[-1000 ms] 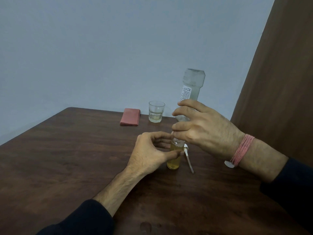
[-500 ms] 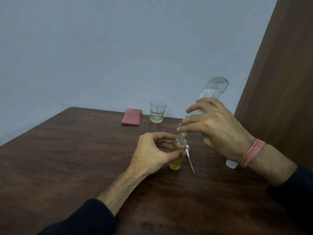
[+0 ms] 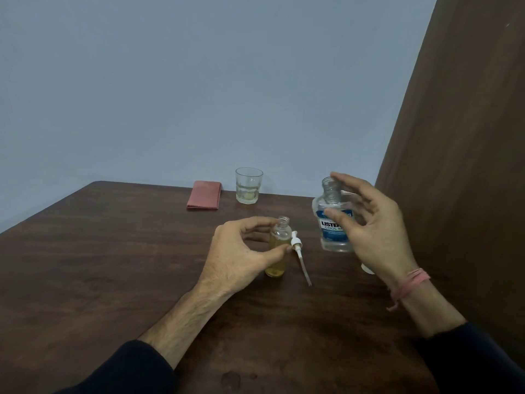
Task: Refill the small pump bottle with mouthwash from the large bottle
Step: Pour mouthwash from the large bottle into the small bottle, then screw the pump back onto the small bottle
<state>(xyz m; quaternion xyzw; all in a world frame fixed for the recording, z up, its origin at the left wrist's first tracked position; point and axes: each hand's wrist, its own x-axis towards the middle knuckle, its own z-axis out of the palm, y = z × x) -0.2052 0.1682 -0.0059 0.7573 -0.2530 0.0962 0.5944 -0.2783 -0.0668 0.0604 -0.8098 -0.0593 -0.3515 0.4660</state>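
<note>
The small pump bottle (image 3: 277, 248), mostly full, stands mid-table, pinched by the left hand (image 3: 238, 255). The right hand (image 3: 369, 231) loosely cups the upright large bottle (image 3: 332, 220). Only refitting the pump (image 3: 299, 255) seems left.

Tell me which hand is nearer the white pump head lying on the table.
Left. The left hand grips the small bottle right beside the white pump head; the right hand is farther right, by the large bottle.

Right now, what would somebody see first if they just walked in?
Probably the two hands over the dark table. The left hand pinches a small bottle of yellow liquid, its white pump lying beside it. The right hand has fingers spread at a big clear mouthwash bottle, open and upright.
</note>
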